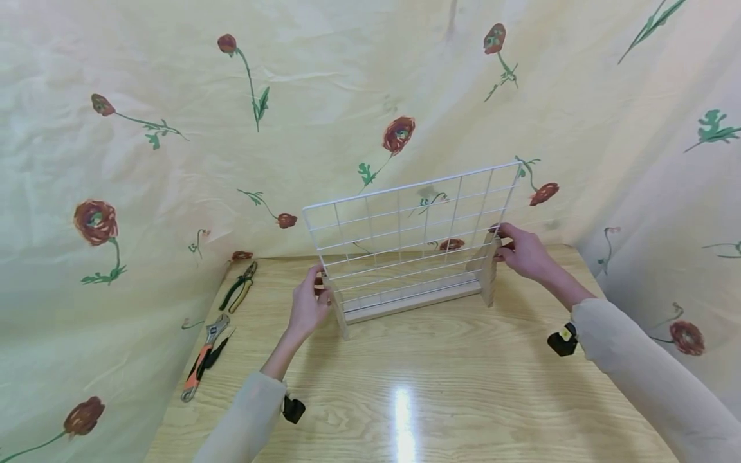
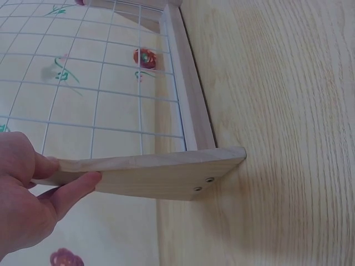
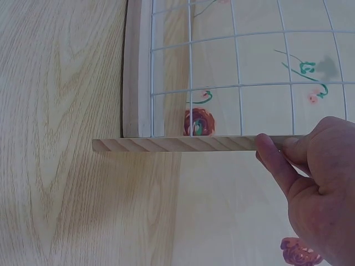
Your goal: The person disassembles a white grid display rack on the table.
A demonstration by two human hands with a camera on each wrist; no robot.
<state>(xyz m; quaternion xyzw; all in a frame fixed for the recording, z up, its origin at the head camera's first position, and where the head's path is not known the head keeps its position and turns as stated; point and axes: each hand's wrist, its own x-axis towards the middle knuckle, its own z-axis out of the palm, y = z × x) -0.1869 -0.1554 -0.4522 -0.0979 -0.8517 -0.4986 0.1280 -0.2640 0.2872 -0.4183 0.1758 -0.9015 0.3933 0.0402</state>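
A white wire grid (image 1: 412, 185) stands tilted back in a wooden frame on the table, between two wooden end panels joined by a low wooden bar (image 1: 413, 305). My left hand (image 1: 307, 307) grips the upper edge of the left end panel (image 2: 150, 178) between thumb and fingers. Two screw heads (image 2: 198, 189) show on that panel's outer face, near the bar. On the other side, my right hand (image 1: 525, 254) pinches the upper part of the right end panel (image 3: 183, 144). The right wrist view shows the grid's wires meeting that panel's inner side.
Pliers (image 1: 238, 289) with dark and yellow handles lie at the table's left edge. Nearer are an orange-handled adjustable wrench (image 1: 204, 360) and a thin black tool (image 1: 217, 352). A flowered cloth (image 1: 347, 96) hangs behind the wood-grain table (image 1: 463, 373) and along its sides.
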